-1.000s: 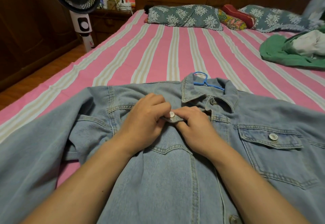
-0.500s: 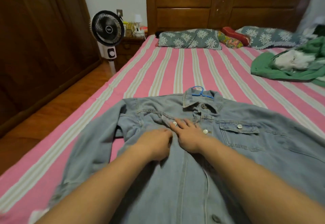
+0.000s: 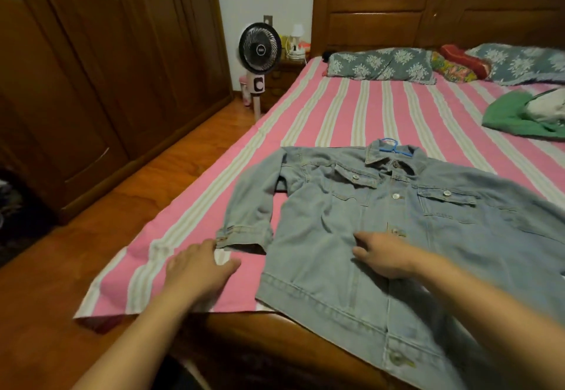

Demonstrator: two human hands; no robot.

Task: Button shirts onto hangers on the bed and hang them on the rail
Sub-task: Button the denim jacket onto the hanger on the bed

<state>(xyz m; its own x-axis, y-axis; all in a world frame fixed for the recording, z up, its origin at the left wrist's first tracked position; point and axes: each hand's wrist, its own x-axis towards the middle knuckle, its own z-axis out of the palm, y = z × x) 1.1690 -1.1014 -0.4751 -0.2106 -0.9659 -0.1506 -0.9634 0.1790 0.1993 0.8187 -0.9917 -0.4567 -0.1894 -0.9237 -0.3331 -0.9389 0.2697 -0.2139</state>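
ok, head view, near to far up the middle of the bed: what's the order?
right hand → denim jacket → blue hanger hook at the collar → striped bedsheet → floral pillow → wooden headboard

The jacket (image 3: 382, 236) lies on the bed (image 3: 351, 114), with a hanger (image 3: 393, 147) in its collar. Pillows (image 3: 380, 64) sit behind it. A fan (image 3: 260, 48) stands left of the bed.
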